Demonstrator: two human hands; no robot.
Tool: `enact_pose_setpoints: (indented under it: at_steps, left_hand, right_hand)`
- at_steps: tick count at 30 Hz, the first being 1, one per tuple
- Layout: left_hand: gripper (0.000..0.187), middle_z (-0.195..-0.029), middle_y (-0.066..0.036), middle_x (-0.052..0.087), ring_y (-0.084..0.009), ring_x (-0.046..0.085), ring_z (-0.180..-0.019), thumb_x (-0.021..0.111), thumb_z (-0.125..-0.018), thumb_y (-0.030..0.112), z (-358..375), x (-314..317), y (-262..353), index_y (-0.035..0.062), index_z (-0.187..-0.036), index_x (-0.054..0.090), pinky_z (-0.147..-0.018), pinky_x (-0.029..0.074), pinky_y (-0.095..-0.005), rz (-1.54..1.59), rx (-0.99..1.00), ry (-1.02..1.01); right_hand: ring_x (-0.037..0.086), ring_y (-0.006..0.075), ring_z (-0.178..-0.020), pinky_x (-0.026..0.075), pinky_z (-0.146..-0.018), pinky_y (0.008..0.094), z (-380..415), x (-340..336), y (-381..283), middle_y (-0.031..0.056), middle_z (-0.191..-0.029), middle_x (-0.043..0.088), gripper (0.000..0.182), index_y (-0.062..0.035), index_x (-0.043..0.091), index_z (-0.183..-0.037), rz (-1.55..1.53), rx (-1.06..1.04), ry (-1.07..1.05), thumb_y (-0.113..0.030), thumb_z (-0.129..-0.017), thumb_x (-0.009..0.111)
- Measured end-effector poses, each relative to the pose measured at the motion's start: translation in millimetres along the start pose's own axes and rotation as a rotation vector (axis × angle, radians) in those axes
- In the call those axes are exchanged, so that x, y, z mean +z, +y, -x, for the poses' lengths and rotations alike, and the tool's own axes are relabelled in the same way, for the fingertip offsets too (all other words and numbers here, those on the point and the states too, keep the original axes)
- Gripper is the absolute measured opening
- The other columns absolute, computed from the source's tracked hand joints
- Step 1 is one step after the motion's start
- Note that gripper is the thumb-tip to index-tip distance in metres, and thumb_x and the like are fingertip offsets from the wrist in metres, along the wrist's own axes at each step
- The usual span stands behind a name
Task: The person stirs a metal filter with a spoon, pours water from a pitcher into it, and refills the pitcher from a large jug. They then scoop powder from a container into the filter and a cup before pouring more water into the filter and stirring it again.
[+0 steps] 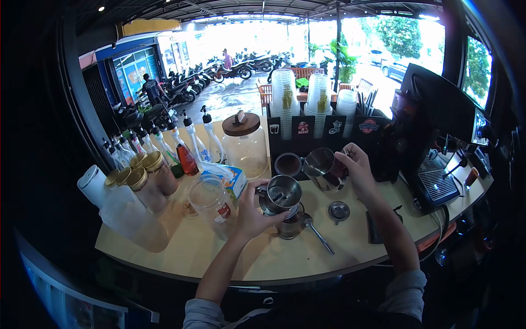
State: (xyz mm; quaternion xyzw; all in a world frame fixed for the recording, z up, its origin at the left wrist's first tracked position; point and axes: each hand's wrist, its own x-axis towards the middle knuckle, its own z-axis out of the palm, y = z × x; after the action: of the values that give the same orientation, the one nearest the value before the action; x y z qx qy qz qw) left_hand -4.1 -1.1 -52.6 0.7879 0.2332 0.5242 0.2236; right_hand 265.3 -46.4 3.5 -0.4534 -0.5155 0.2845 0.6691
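My left hand [253, 216] is wrapped around a round metal cup [284, 192], its open mouth facing up toward me. Right below the cup a metal vessel [289, 227] stands on the counter, partly hidden by my fingers. My right hand [357, 167] grips a shiny pitcher [320, 163] by the handle, to the right of the cup and tilted. Beside the metal vessel lies a long-handled spoon [321, 237]. A small round metal strainer [338, 211] rests below the pitcher. Behind the cup is a dark round container [288, 164].
Left of my hands are a clear jar [205, 197], a tissue box [234, 180] and a wooden-lidded jar [251, 148]. Pump bottles [186, 159] and gold-rimmed canisters [156, 167] crowd the left. Stacked plastic cups [284, 96] line the back; an espresso machine [435, 178] stands right.
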Motion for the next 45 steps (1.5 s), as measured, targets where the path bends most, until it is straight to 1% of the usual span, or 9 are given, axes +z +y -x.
enact_pose_setpoints:
  at_steps: [3, 7, 11, 22, 31, 34, 36, 39, 45]
  left_hand:
    - [0.079, -0.112, -0.011, 0.056, -0.0209, 0.055, -0.106, 0.089, -0.056, 0.027, 0.5, -0.2, -2.5, 0.0040, -0.118, 0.045, -0.095, 0.043, -0.0350, 0.032, -0.054, -0.038]
    - [0.081, -0.114, -0.010, 0.054, -0.0197, 0.055, -0.106, 0.089, -0.057, 0.027, 2.0, 2.8, -6.4, 0.0042, -0.120, 0.043, -0.094, 0.043, -0.0341, 0.074, -0.090, -0.058]
    - [0.077, -0.109, -0.010, 0.057, -0.0203, 0.058, -0.101, 0.089, -0.056, 0.026, 2.8, 8.6, -14.0, 0.0035, -0.116, 0.048, -0.091, 0.046, -0.0347, 0.150, -0.086, -0.002]
    - [0.086, -0.118, -0.008, 0.048, -0.0183, 0.051, -0.110, 0.091, -0.056, 0.018, 11.9, 13.3, -30.0, 0.0062, -0.124, 0.040, -0.098, 0.041, -0.0339, 0.198, -0.193, -0.105]
    - [0.089, -0.120, -0.006, 0.047, -0.0174, 0.049, -0.112, 0.092, -0.055, 0.017, 17.9, 20.3, -24.3, 0.0066, -0.126, 0.039, -0.100, 0.038, -0.0325, 0.252, -0.247, -0.118]
    - [0.086, -0.117, -0.009, 0.052, -0.0194, 0.054, -0.109, 0.091, -0.056, 0.024, 22.3, 25.0, -26.4, 0.0054, -0.123, 0.042, -0.097, 0.043, -0.0350, 0.229, -0.187, -0.070]
    - [0.086, -0.118, -0.010, 0.052, -0.0199, 0.054, -0.110, 0.091, -0.056, 0.024, 24.4, 27.2, -25.5, 0.0053, -0.123, 0.042, -0.097, 0.043, -0.0352, 0.272, -0.201, -0.053]
    - [0.090, -0.117, -0.006, 0.049, -0.0166, 0.050, -0.111, 0.092, -0.053, 0.016, 24.6, 27.6, -23.5, 0.0060, -0.126, 0.040, -0.099, 0.039, -0.0321, 0.290, -0.272, -0.072]
    - [0.093, -0.120, -0.007, 0.048, -0.0176, 0.049, -0.113, 0.092, -0.053, 0.017, 27.8, 29.9, -24.5, 0.0056, -0.128, 0.039, -0.101, 0.038, -0.0337, 0.294, -0.195, -0.055]
  right_hand:
    - [0.051, 0.0030, -0.062, 0.042, -0.053, 0.0190, 0.8, -1.6, 25.1, -0.0011, -0.070, 0.053, 0.017, -0.0074, 0.047, -0.079, -0.077, 0.063, 0.052, -0.008, -0.088, 0.061]
    - [0.053, 0.0063, -0.061, 0.042, -0.051, 0.0211, -0.2, -4.7, 73.9, 0.0001, -0.069, 0.054, 0.016, -0.0082, 0.048, -0.078, -0.154, 0.109, 0.095, -0.007, -0.087, 0.061]
    - [0.047, 0.0055, -0.057, 0.036, -0.055, 0.0214, 2.8, -6.7, 120.9, -0.0023, -0.064, 0.050, 0.021, -0.0100, 0.047, -0.072, -0.273, 0.163, 0.140, -0.005, -0.084, 0.063]
    - [0.045, 0.0089, -0.056, 0.037, -0.058, 0.0253, 14.8, -5.5, 171.9, -0.0004, -0.062, 0.049, 0.018, -0.0089, 0.047, -0.074, -0.471, 0.194, 0.189, -0.002, -0.084, 0.060]
    - [0.051, 0.0096, -0.067, 0.040, -0.063, 0.0250, 29.5, -7.8, 174.9, 0.0007, -0.069, 0.053, 0.017, -0.0094, 0.048, -0.076, -0.317, 0.298, 0.181, -0.009, -0.088, 0.060]
    - [0.053, 0.0093, -0.068, 0.041, -0.064, 0.0251, 32.5, -13.8, 184.9, 0.0005, -0.071, 0.054, 0.017, -0.0093, 0.048, -0.077, -0.288, 0.263, 0.152, -0.011, -0.090, 0.059]
    - [0.059, 0.0121, -0.070, 0.047, -0.066, 0.0283, 33.0, -18.7, 191.5, 0.0026, -0.076, 0.060, 0.014, -0.0091, 0.051, -0.083, -0.156, 0.182, 0.105, -0.015, -0.093, 0.057]
    - [0.059, 0.0111, -0.073, 0.047, -0.068, 0.0273, 33.5, -20.5, 192.4, 0.0015, -0.077, 0.060, 0.013, -0.0091, 0.051, -0.085, -0.102, 0.206, 0.091, -0.016, -0.094, 0.057]
    - [0.058, 0.0104, -0.081, 0.047, -0.070, 0.0256, 40.7, -16.8, 170.9, 0.0013, -0.087, 0.059, 0.008, -0.0079, 0.053, -0.097, -0.034, 0.235, 0.060, -0.014, -0.093, 0.057]
